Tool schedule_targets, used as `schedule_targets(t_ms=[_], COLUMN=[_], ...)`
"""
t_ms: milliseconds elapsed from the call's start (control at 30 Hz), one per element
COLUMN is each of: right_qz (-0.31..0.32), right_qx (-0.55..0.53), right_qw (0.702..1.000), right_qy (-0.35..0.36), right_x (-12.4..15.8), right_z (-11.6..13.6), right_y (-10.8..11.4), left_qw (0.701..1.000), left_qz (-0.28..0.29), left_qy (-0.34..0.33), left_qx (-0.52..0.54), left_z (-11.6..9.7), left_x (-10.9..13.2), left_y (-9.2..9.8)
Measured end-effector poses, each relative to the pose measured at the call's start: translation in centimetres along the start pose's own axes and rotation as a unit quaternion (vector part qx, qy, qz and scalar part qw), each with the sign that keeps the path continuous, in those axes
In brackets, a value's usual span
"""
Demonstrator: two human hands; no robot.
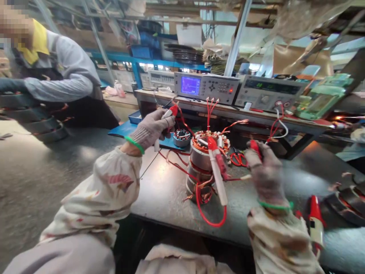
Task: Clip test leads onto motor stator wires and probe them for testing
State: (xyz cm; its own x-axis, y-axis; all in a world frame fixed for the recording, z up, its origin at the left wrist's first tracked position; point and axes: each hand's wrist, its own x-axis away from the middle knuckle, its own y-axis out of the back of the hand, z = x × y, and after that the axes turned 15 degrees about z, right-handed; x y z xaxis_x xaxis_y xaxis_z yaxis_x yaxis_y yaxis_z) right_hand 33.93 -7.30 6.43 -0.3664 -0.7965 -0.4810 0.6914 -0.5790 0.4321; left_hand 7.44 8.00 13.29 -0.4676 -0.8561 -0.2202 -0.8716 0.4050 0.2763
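Observation:
My gloved left hand (158,123) is closed around a red-and-white test clip (172,111), raised left of a stack of motor stators (199,158). Another red-and-white test clip (218,171) hangs by its jaws at the top stator's rim, its red lead looping below. My gloved right hand (265,163), smeared by motion, is closed on a red-tipped clip (256,149) to the right of the stack; its jaws are hard to make out. Copper wire ends stick out from the stators. Red-handled scissors (238,158) lie between the stack and my right hand.
Behind stand a tester with a lit screen (190,85) and a second meter (269,91) on a shelf. A small stator (181,137) sits on a blue board. Another clip (316,222) and more stators (349,201) lie right. A co-worker (65,72) stands left beside stacked stators (34,118).

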Motion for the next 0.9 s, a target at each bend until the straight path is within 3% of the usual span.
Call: schedule_targets(t_ms=[133,267,900], right_qz=[-0.013,0.046,0.045], right_qx=[0.14,0.158,0.158], right_qw=[0.99,0.984,0.986], right_qy=[0.018,-0.072,-0.035], right_x=[-5.7,-8.6,-9.3], right_z=[-0.7,-0.8,-2.3], right_y=[-2.0,-2.9,-3.0], left_qw=[1.0,0.999,0.998], left_qz=[0.003,-0.008,-0.007], left_qy=[-0.003,-0.003,-0.014], left_qx=[0.02,0.032,0.057], left_z=[0.3,0.6,1.5], left_x=[-0.2,0.1,0.3], left_y=[0.1,0.1,-0.2])
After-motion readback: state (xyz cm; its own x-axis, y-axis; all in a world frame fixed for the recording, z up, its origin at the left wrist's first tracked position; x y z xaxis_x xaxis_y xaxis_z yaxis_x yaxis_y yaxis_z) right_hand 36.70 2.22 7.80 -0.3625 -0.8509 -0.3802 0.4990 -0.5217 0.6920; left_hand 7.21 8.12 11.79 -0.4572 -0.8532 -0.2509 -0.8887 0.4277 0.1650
